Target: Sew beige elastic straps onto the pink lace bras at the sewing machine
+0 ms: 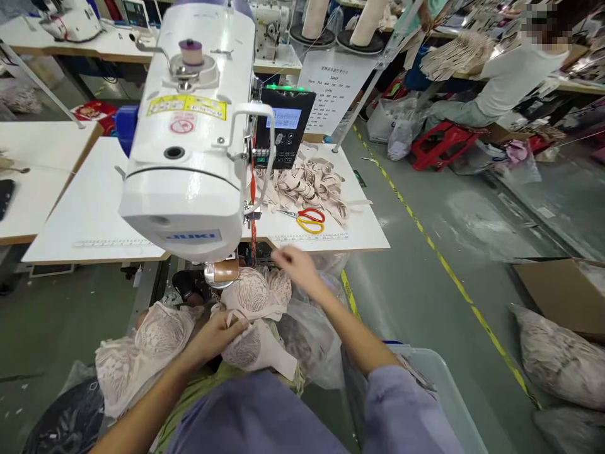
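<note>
My left hand (225, 332) is closed on the edge of a beige lace bra (253, 295), thumb and fingers pinching the fabric between its cups. The bra lies over my lap, its upper cup just below the sewing machine's head (184, 208). My right hand (297, 268) is raised above and to the right of that cup, close to the table's front edge. Its fingers look bent but are blurred, so anything in them is unclear. Another beige lace bra (137, 353) hangs to the left, beyond my left forearm.
On the white table (363, 221) lie a pile of beige straps (307, 183) and scissors (309, 221) with red and yellow handles. A control panel (283, 129) stands beside the machine. A clear plastic bin (444, 378) is at my right. A co-worker (515, 75) sits far right.
</note>
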Demonstrator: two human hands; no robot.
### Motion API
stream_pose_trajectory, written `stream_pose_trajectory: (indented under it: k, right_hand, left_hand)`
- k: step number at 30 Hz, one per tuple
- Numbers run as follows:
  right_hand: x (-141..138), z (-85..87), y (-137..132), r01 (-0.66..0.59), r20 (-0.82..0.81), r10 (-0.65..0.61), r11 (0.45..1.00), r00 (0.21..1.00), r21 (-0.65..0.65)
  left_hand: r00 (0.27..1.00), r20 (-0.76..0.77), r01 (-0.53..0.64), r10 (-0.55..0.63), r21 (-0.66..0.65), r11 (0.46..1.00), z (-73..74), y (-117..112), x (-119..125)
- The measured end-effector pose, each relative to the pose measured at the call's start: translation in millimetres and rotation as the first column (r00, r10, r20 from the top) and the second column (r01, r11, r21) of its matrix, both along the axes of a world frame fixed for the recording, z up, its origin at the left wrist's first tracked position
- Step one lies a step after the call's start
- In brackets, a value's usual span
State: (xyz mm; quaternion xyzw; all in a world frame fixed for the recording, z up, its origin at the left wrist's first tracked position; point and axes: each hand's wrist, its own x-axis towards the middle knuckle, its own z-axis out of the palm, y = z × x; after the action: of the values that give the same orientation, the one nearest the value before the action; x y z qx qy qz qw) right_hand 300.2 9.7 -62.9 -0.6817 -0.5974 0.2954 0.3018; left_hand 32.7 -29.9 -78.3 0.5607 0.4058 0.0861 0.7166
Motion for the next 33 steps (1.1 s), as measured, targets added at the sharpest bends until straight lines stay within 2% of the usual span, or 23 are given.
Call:
stream_pose_trajectory:
  k: [1, 2, 4, 5, 7, 9, 11, 13, 15, 18, 20, 23, 24, 26, 29, 33]
  right_hand:
    - [10.1, 3.7, 37.6, 0.12, 0.117, -0.122, 0.993, 0.986, 0.018]
    - [18.2, 7.9, 74.6, 0.177, 0.152, -0.181, 0.984, 0.972, 0.036]
    - [29.0, 16.6, 138.1, 0.246, 0.173, -0.25, 0.968, 0.953, 0.045]
    - [32.4, 20.4, 161.6, 0.27, 0.167, -0.271, 0.962, 0.948, 0.031]
    - [37.1, 25.2, 189.7, 0.296, 0.137, -0.294, 0.955, 0.946, 0.004]
    - [41.1, 26.2, 195.7, 0.298, 0.078, -0.297, 0.955, 0.952, -0.004]
    - [44.2, 25.5, 186.1, 0.277, -0.013, -0.277, 0.961, 0.961, 0.002]
    - [43.0, 24.2, 165.3, 0.244, -0.136, -0.243, 0.97, 0.961, -0.006]
    - [33.5, 21.6, 134.4, 0.2, -0.272, -0.204, 0.979, 0.941, -0.04]
    - [3.8, 12.8, 69.4, 0.117, -0.434, -0.154, 0.987, 0.887, -0.112]
    - [-19.6, 6.6, 18.8, 0.014, -0.598, -0.115, 0.985, 0.793, -0.171]
    - [-46.9, 5.3, -46.7, -0.184, -0.844, -0.08, 0.961, 0.53, -0.207]
    - [-53.4, 7.5, -61.5, -0.24, -0.869, -0.051, 0.951, 0.492, -0.192]
    - [-64.1, 14.6, -78.4, -0.336, -0.845, 0.062, 0.931, 0.531, -0.143]
    - [-77.3, 27.2, -80.7, -0.442, -0.748, 0.233, 0.893, 0.622, -0.089]
    - [-89.8, 38.7, -74.0, -0.419, -0.599, 0.299, 0.905, 0.743, -0.068]
  left_hand:
    - [0.999, -0.03, 0.022, -0.021, 0.033, 0.999, 0.9, -1.1, 1.1]
    - [0.998, -0.057, 0.042, -0.038, 0.057, 0.998, 2.4, -2.6, 2.5]
    - [0.995, -0.094, 0.04, -0.033, 0.074, 0.996, 7.2, -5.9, 4.2]
    - [0.995, -0.104, 0.021, -0.013, 0.072, 0.997, 10.3, -7.3, 3.5]
    - [0.994, -0.107, -0.029, 0.035, 0.055, 0.998, 17.5, -9.1, -1.9]
    - [0.992, -0.097, -0.084, 0.086, 0.024, 0.996, 25.2, -9.3, -10.8]
    - [0.989, -0.081, -0.128, 0.126, -0.018, 0.992, 32.3, -8.0, -20.1]
    - [0.987, -0.069, -0.15, 0.146, -0.055, 0.987, 38.3, -5.2, -26.7]
    - [0.989, -0.058, -0.141, 0.136, -0.079, 0.987, 43.0, -1.1, -29.7]
    - [0.996, -0.041, -0.081, 0.079, -0.046, 0.996, 48.5, 5.9, -29.4]
    - [0.999, -0.041, -0.033, 0.034, 0.011, 0.999, 51.6, 10.3, -28.7]
    - [0.998, -0.051, 0.022, -0.02, 0.039, 0.999, 57.8, 15.8, -28.1]
    - [0.998, -0.051, 0.035, -0.033, 0.036, 0.999, 60.6, 17.0, -27.4]
    - [0.997, -0.059, 0.056, -0.053, 0.043, 0.998, 66.5, 18.1, -24.8]
    - [0.986, -0.132, 0.11, -0.097, 0.092, 0.99, 71.5, 16.8, -19.2]
    - [0.966, -0.197, 0.206, -0.165, 0.209, 0.956, 68.0, 14.9, -18.9]
